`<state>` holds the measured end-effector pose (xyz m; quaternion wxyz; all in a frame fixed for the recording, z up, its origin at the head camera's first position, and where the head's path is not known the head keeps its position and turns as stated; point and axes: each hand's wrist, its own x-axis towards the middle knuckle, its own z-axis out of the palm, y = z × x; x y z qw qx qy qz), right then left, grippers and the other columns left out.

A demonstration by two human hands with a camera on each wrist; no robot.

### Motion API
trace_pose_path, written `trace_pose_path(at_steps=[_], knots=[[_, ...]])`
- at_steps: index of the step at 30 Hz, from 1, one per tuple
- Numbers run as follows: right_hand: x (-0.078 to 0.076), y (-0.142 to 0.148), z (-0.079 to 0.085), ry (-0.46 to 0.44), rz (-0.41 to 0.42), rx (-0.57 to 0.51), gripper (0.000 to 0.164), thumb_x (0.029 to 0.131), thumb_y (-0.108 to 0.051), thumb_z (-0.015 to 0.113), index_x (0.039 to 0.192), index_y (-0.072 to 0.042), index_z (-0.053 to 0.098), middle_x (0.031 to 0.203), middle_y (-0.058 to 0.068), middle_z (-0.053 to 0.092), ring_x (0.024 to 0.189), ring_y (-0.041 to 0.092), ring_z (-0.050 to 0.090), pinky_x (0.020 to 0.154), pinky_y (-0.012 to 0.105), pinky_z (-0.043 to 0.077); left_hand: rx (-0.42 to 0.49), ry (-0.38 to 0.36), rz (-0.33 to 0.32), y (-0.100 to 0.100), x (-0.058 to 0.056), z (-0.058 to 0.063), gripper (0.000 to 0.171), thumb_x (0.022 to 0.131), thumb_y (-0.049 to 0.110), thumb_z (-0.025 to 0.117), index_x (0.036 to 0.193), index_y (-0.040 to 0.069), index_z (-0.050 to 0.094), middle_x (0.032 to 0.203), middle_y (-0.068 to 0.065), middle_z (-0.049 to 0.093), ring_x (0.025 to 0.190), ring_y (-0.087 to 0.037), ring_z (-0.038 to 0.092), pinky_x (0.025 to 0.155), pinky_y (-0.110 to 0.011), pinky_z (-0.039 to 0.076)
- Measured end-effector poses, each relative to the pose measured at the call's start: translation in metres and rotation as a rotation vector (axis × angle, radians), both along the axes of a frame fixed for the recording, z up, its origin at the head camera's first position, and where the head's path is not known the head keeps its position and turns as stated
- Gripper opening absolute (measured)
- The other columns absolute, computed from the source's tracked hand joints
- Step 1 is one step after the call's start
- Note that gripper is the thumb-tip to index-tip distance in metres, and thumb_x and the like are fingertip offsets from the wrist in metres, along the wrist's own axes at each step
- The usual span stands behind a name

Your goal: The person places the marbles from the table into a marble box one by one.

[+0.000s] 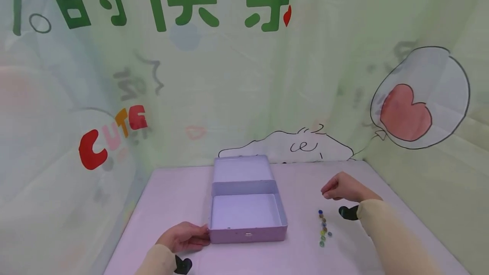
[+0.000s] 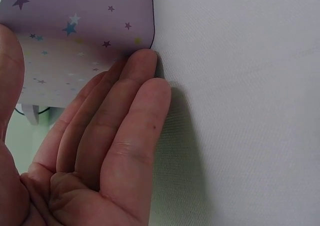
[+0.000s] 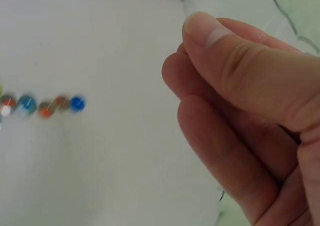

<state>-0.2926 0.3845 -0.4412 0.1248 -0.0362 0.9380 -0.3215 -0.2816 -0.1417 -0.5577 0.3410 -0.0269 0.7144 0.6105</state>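
Far left, the coloured letters CUTE (image 1: 114,136) slant up the printed cloth wall (image 1: 206,84). Below and to their right, the left hand (image 1: 185,237), emerging from a cream sleeve (image 1: 154,262), lies beside the front left corner of a purple box (image 1: 267,235). Its fingers are extended rather than curled, the tips touching the box without gripping it (the left wrist view shows the palm and the star pattern on the box's outer surface). The box rests on the pale lilac table (image 1: 172,194), near the middle of the scene, its lid (image 1: 242,169) open at the rear and a small clasp (image 1: 248,234) on its front wall. To the right of the box, and apart from it, small glass marbles (image 1: 324,224) form an uneven row, deep blue at the far end and greenish at the near end; one lies just to the right of the row. Beyond the row's far end and to its right is the right hand (image 1: 349,188), fingers curled and thumb brought to the forefinger; whether anything is pinched there cannot be told. Far right, a drawn balloon (image 1: 447,92) bears a red heart (image 1: 405,113).
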Motion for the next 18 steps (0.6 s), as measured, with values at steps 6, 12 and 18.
trace_pose_path(at_steps=[6,12,18], knots=[[0.024,0.021,-0.050,-0.066,-0.098,-0.023,0.019,0.088,-0.008,0.079,0.104,0.001,0.076,0.097,0.005,0.076,0.084,0.018,0.066,0.080,0.038,0.061,0.003,0.001,-0.001,-0.002,0.003,0.001,0.037,0.103,0.021,0.062,0.122,-0.011,0.068,0.111,-0.022,0.076,0.096,-0.022,0.076,0.090,-0.040,0.062],[0.041,0.026,-0.090,-0.119,-0.167,-0.070,0.015,0.086,-0.004,0.080,0.100,0.000,0.077,0.096,0.004,0.076,0.081,0.016,0.063,0.075,0.034,0.059,-0.010,0.001,-0.003,-0.002,0.003,-0.001,0.037,0.103,0.021,0.063,0.122,-0.011,0.067,0.112,-0.022,0.076,0.095,-0.021,0.076,0.089,-0.040,0.062],[0.042,0.029,-0.103,-0.112,-0.163,-0.071,0.015,0.083,-0.003,0.081,0.098,-0.003,0.078,0.095,0.005,0.077,0.081,0.015,0.065,0.073,0.032,0.058,-0.006,-0.019,-0.005,0.001,0.002,0.002,0.037,0.103,0.021,0.063,0.122,-0.011,0.067,0.112,-0.022,0.076,0.096,-0.022,0.076,0.091,-0.041,0.061]])
